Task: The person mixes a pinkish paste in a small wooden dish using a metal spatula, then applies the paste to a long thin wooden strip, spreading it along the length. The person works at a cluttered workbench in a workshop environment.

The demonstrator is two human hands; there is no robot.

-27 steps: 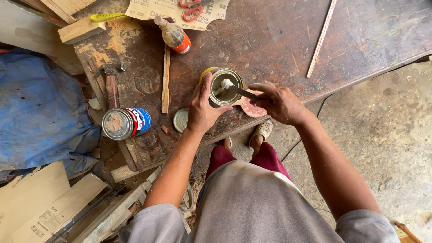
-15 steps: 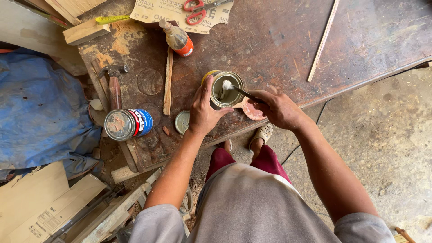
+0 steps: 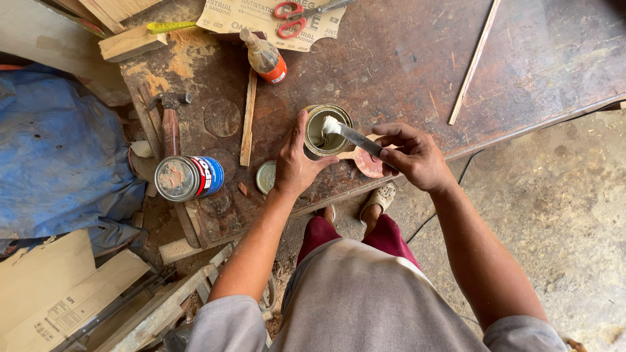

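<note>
My left hand [image 3: 295, 163] grips the side of a small open tin can [image 3: 328, 130] that stands near the front edge of a worn brown workbench [image 3: 404, 58]. My right hand [image 3: 412, 156] holds a flat metal putty knife [image 3: 355, 138]. Its blade tip sits over the can's mouth with a lump of whitish paste on it. A small round wooden piece [image 3: 369, 163] lies on the bench just under my right hand.
A closed can with a blue and red label [image 3: 188, 178] and a loose round lid [image 3: 265, 176] lie left of my hand. Farther back are a hammer [image 3: 170, 120], a wooden stick [image 3: 247, 118], a glue bottle [image 3: 264, 58], red scissors [image 3: 295, 13] on sandpaper, and a thin slat [image 3: 474, 62].
The putty knife's blade has come up out of the can with whitish paste on its tip. My left hand stays on the can.
</note>
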